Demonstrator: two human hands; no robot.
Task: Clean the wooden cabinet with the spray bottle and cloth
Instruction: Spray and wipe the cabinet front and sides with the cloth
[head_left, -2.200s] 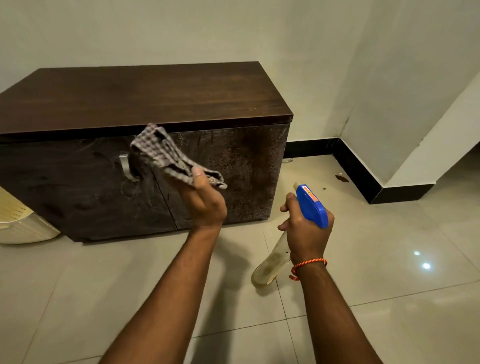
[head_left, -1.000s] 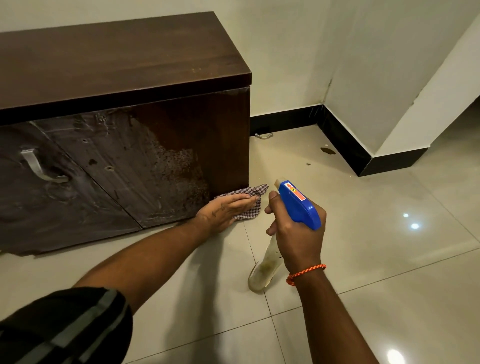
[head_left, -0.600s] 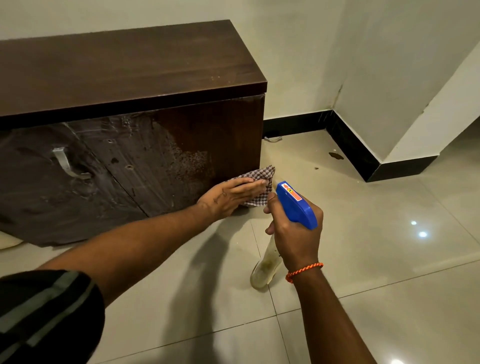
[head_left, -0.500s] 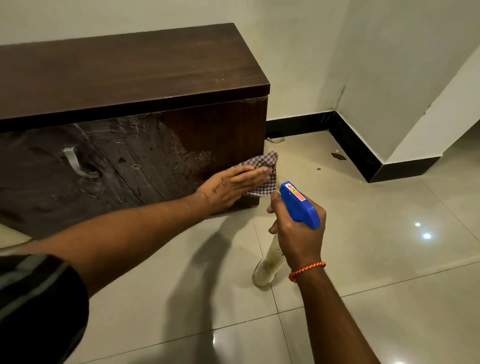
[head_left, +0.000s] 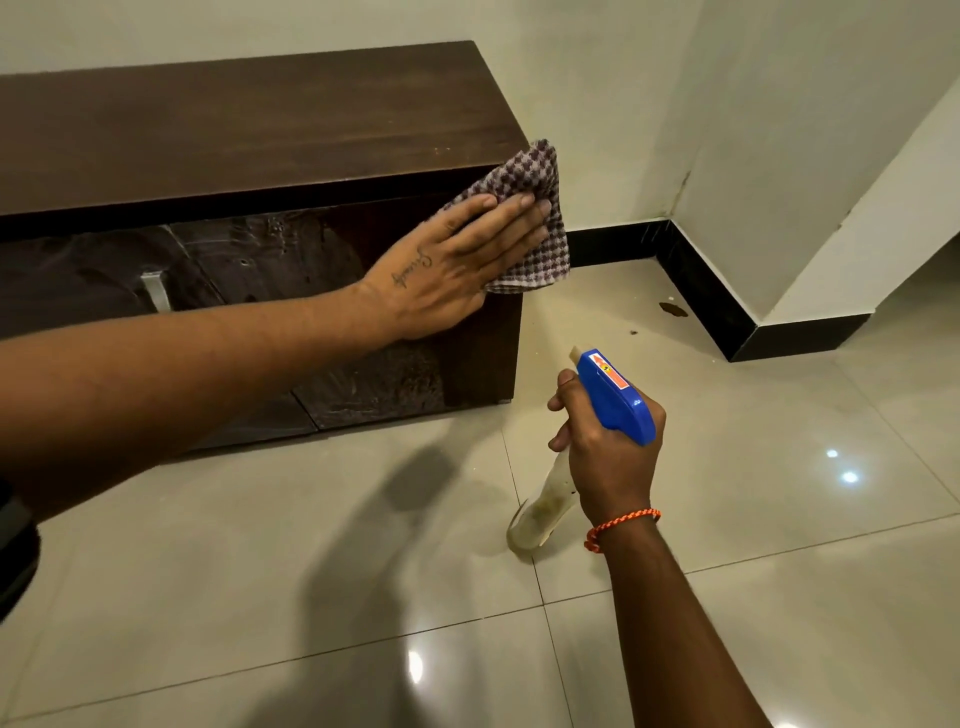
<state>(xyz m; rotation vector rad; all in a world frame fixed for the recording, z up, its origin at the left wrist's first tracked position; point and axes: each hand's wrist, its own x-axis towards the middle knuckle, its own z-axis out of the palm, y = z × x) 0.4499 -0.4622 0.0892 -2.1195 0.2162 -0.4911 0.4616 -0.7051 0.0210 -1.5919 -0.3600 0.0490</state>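
Observation:
The dark wooden cabinet (head_left: 249, 130) stands against the wall, its front doors streaked with wet spray. My left hand (head_left: 457, 265) lies flat with fingers together, pressing a checked cloth (head_left: 524, 182) against the upper right corner of the cabinet front. My right hand (head_left: 608, 452) grips the neck of a spray bottle (head_left: 615, 395) with a blue trigger head; its clear body (head_left: 540, 514) hangs down above the floor, to the right of the cabinet.
A metal handle (head_left: 156, 291) shows on the left door. Glossy tiled floor (head_left: 363, 597) spreads in front. A black skirting (head_left: 691, 291) runs along the wall corner at the right, with small debris (head_left: 674, 310) on the floor nearby.
My left hand has slid the cloth up the right edge of the cabinet front, from near the floor to the top corner. My right hand still holds the bottle in about the same place.

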